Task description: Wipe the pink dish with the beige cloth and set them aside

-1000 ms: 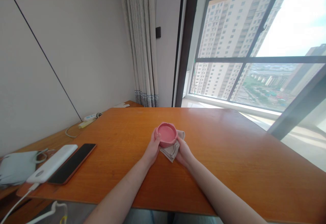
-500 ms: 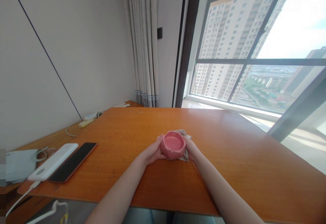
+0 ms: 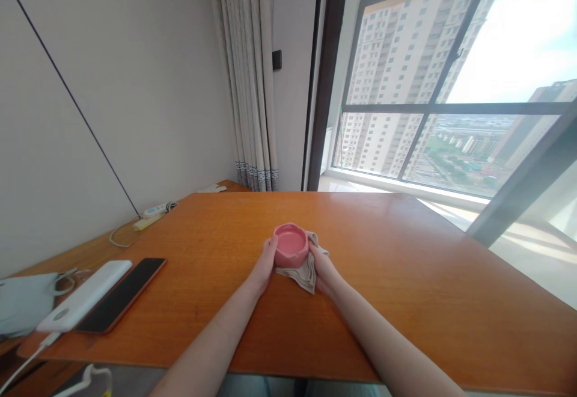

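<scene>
A pink bowl (image 3: 291, 245) with a wavy, petal-like rim is held over the middle of the wooden table, its inside facing me. My left hand (image 3: 265, 263) grips its left side, thumb near the rim. On the other side, my right hand (image 3: 323, 267) holds a folded grey-beige cloth (image 3: 305, 276) against the bowl's right wall. Part of the cloth hangs below the bowl. The fingers behind the bowl and cloth are partly hidden.
A black-screened phone (image 3: 121, 295) and a white power bank (image 3: 85, 295) with a cable lie on the table (image 3: 406, 301) at the left. Beyond them are a pale pouch (image 3: 27, 304) and a power strip (image 3: 155, 210). A curtain (image 3: 252, 84) and large window stand behind.
The bowl has shifted slightly left and up in view, with both hands. More of the cloth now shows below and right of it. The camera view has turned slightly.
</scene>
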A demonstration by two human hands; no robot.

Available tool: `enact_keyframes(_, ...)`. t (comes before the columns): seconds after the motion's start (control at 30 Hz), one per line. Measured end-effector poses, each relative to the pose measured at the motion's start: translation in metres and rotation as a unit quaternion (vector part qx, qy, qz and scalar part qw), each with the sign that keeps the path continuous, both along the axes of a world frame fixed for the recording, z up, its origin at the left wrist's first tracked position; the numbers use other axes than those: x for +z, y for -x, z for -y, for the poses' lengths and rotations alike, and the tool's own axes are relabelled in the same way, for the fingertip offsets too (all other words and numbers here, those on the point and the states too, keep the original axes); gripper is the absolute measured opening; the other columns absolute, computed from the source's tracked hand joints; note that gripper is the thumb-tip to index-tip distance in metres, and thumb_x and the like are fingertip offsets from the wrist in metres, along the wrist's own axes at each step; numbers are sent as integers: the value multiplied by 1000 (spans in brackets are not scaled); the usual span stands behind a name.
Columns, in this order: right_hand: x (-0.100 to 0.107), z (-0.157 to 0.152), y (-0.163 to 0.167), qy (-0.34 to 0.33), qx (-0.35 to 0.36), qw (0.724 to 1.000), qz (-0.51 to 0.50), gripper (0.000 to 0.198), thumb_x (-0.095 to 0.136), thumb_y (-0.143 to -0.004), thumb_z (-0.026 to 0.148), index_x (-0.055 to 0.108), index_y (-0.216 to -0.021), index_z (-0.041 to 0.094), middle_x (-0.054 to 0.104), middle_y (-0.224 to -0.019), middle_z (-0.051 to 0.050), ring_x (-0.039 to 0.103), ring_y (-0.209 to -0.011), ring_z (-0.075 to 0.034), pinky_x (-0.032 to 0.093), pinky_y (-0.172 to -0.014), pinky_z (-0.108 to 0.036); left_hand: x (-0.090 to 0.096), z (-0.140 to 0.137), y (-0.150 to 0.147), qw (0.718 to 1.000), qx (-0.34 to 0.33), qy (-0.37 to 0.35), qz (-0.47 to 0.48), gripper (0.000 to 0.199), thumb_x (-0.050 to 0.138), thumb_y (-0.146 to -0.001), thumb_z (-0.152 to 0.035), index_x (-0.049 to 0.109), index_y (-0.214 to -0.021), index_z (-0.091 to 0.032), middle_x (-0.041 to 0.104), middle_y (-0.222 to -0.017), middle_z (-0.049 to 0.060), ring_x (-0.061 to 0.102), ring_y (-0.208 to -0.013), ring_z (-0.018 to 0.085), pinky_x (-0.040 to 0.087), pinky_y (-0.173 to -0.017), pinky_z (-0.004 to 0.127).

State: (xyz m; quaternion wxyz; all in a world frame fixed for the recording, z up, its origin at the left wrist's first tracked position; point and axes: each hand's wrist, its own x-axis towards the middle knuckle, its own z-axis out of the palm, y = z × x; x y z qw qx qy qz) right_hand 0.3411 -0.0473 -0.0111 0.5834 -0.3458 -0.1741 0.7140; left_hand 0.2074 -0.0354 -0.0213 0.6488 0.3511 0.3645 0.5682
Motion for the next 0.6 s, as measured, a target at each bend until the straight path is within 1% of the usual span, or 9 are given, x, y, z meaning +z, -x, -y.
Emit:
enact_keyframes(0.07, -1, -5, -7, -11, -21, 1000, 3, 14, 56, -81, 27, 62, -90, 19, 73, -76, -4, 69, -76, -19, 56, -68, -28, 4, 3, 1, 999, -41, 11, -7, 51, 45, -84, -56, 57, -110, -14, 63, -110, 12, 59, -94, 19, 45, -82, 28)
enact_keyframes(0.13, -1, -11, -17, -29, -8, 999, 18, 11, 55, -79, 24, 63, -86, 19, 72, -75, -3, 69, -76, -18, 56, -68, -27, 10, 7, 4, 994, -98, 36, -26, 56, 42, -83, -59, 57, -113, -13, 65, -105, 13, 61, -86, 19, 47, -77, 29)
enact_keyframes(0.23, 0, -14, -27, -40, 69, 996, 40, 9, 57, -76, 23, 63, -80, 17, 72, -72, -3, 68, -76, -18, 56, -67, -27, 18, 14, 9, 975, -207, 71, -48, 61, 41, -82, -63, 53, -122, -18, 65, -106, 13, 63, -82, 19, 49, -72, 30)
enact_keyframes(0.27, 0, -14, -27, -42, 96, 993, 44, 9, 58, -76, 24, 63, -79, 17, 71, -71, -4, 68, -76, -19, 55, -67, -27, 19, 15, 10, 967, -237, 78, -48, 62, 41, -82, -64, 51, -125, -20, 64, -109, 12, 63, -83, 20, 50, -70, 31)
enact_keyframes(0.3, 0, -13, -27, -45, 116, 991, 48, 9, 59, -75, 25, 63, -78, 17, 71, -71, -3, 68, -76, -19, 55, -66, -27, 20, 16, 12, 963, -253, 82, -47, 62, 41, -81, -64, 49, -128, -23, 63, -113, 12, 63, -85, 21, 50, -68, 32)
enact_keyframes(0.33, -1, -12, -25, -50, 127, 989, 50, 9, 60, -75, 26, 63, -77, 17, 71, -71, -3, 68, -75, -18, 55, -67, -26, 21, 16, 12, 963, -252, 82, -46, 61, 42, -81, -62, 47, -129, -25, 61, -116, 11, 63, -88, 23, 51, -66, 33)
enact_keyframes(0.4, -2, -10, -21, -60, 120, 990, 47, 8, 61, -74, 26, 63, -75, 18, 71, -71, -2, 67, -75, -18, 55, -67, -26, 20, 15, 11, 972, -220, 75, -38, 58, 45, -82, -59, 45, -130, -26, 58, -122, 11, 61, -94, 25, 52, -66, 35)
enact_keyframes(0.5, -4, -9, -15, -45, 65, 996, 38, 10, 61, -74, 29, 62, -75, 19, 71, -70, -3, 67, -71, -18, 55, -64, -27, 17, 12, 5, 985, -159, 66, -15, 54, 49, -83, -54, 48, -125, -21, 56, -124, 12, 59, -101, 26, 53, -73, 37)
enact_keyframes(0.6, -5, -11, -12, -46, 24, 998, 33, 15, 61, -74, 31, 63, -83, 19, 72, -74, -3, 67, -71, -18, 55, -62, -27, 14, 12, 0, 991, -119, 62, 17, 48, 56, -82, -45, 46, -121, -20, 55, -123, 13, 60, -100, 23, 51, -82, 39)
